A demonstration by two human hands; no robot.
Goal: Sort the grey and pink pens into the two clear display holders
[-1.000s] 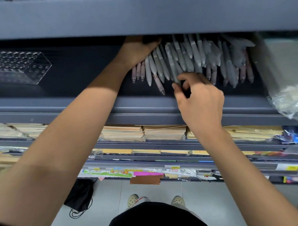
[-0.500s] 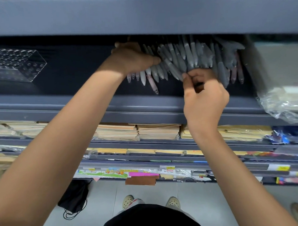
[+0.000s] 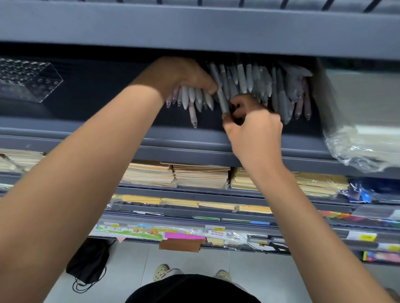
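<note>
Dark grey metal shelf point(image 3: 81, 133), upper tier of a shop rack, seen from the head camera.

1. Clear holder point(image 3: 27, 79), its top dotted with holes, near the shelf's left end and well apart from the other stock.

2. Pens point(image 3: 281, 97), grey with some pink, crowded along the shelf's back edge from the middle to right of middle, tips pointing toward the front edge. What they stand or lie in cannot be told.

3. Left hand point(image 3: 185, 76), at the left side of that crowd. Its fingers curl down over a bunch of pale pens point(image 3: 196, 98), whose tips poke out beneath the palm. One pink pen point(image 3: 192, 112) in the bunch reaches further toward the front edge than its neighbours.

4. Right hand point(image 3: 252, 128), just beside the left, near the shelf's front edge. Thumb and forefinger pinch the near end of a dark grey pen point(image 3: 221, 97), and the other fingers are curled in. This pen slants back past the left thumb, touching it or very nearly.

5. Plastic-wrapped pack point(image 3: 365, 139), at the shelf's right end, overhanging the front edge.

Below: stacked brown paper goods point(image 3: 200, 176) on the lower tiers. A black bag point(image 3: 86, 263) and a pair of shoes point(image 3: 161, 271) are on the tiled floor.
</note>
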